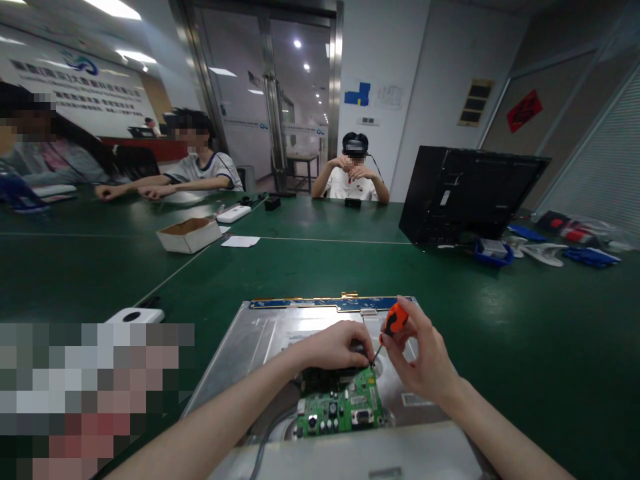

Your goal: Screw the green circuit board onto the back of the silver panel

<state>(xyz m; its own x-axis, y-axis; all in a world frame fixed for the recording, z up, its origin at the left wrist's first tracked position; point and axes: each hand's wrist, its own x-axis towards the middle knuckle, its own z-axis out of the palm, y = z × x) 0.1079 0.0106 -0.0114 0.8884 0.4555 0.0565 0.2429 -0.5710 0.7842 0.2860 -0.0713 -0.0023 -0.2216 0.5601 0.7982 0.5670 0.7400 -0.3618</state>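
An orange and black screwdriver (396,320) is in my right hand (425,357), gripped between thumb and fingers. Its thin shaft slants down to the upper right corner of a green circuit board (345,407). Close to the screwdriver's tip, my left hand (340,345) is closed, fingertips pinched together; whatever they hold is too small to make out. The left hand and forearm hide part of the board's upper edge. Beneath both hands lies a flat silver metal panel (235,360), with a narrow blue circuit strip (310,304) along its far edge.
A black monitor housing (465,193) stands at the right, beside a small blue tray (493,253). An open cardboard box (187,237) and a white device (135,315) are on the green table (310,267). Several people sit around the table.
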